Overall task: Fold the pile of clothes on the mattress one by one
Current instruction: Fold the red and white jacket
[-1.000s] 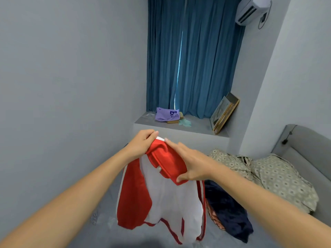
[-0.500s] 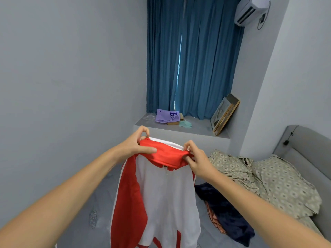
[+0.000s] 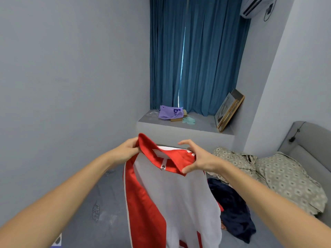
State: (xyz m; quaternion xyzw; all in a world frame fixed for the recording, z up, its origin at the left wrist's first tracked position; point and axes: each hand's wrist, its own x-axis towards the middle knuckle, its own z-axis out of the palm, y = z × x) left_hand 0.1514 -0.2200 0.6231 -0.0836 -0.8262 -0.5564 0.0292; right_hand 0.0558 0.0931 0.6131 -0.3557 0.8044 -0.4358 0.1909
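Above the mattress (image 3: 107, 203), both hands pinch the red-and-white jacket (image 3: 172, 194) by its collar.

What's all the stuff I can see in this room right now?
jacket: one, red and white, held up in the air
dark garment: one, navy, on the mattress
patterned bedding: beige, bunched at right
headboard: one, grey, far right
curtain: teal, closed
purple bag: one, on the sill
picture frames: leaning on the sill
air conditioner: one, white, top right
left hand: grips the collar
right hand: holds the collar
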